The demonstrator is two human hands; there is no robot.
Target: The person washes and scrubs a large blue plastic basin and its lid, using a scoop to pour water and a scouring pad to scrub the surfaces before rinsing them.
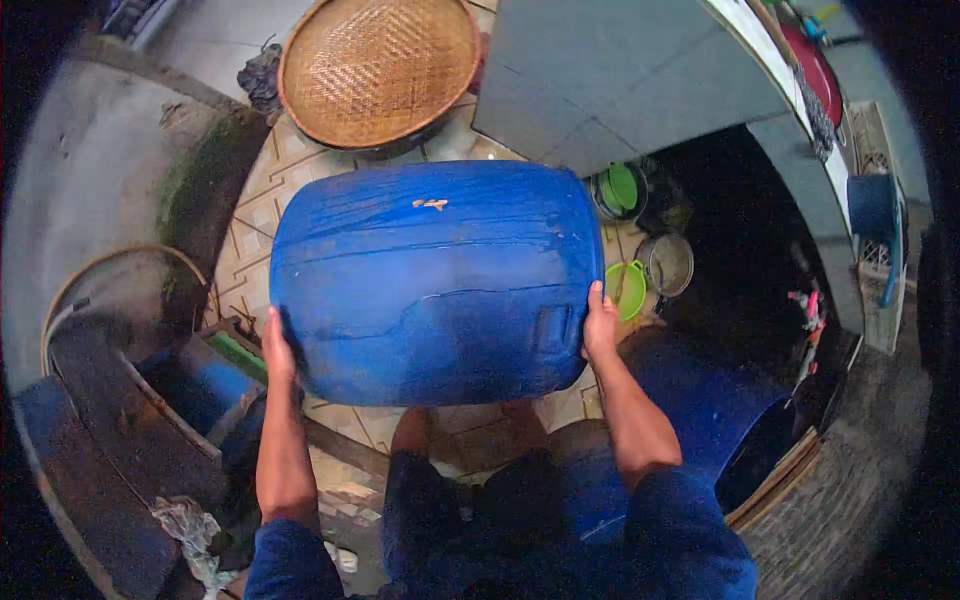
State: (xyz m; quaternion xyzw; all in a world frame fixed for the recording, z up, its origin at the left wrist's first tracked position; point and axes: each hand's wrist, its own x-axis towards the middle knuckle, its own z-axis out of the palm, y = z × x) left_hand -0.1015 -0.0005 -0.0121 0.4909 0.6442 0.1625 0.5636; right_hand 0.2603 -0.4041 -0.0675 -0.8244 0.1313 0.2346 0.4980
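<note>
A big blue plastic drum (pixel 430 270) lies on its side in front of my legs, its surface scuffed and wet-looking. My left hand (pixel 277 348) presses against the drum's left end, with the fingers mostly hidden behind it. At the opposite end, my right hand (pixel 600 322) grips the rim, its fingertips bent over the edge. Between them the two hands hold the drum; whether it touches the floor is hidden beneath it.
A round woven bamboo tray (pixel 380 65) sits beyond the drum. To the right are a green basin (pixel 627 290), a metal pot (pixel 668 264) and another blue drum (pixel 690 400). A tiled counter (pixel 620 75) stands far right. Patterned floor tiles (pixel 250 225) show around the drum.
</note>
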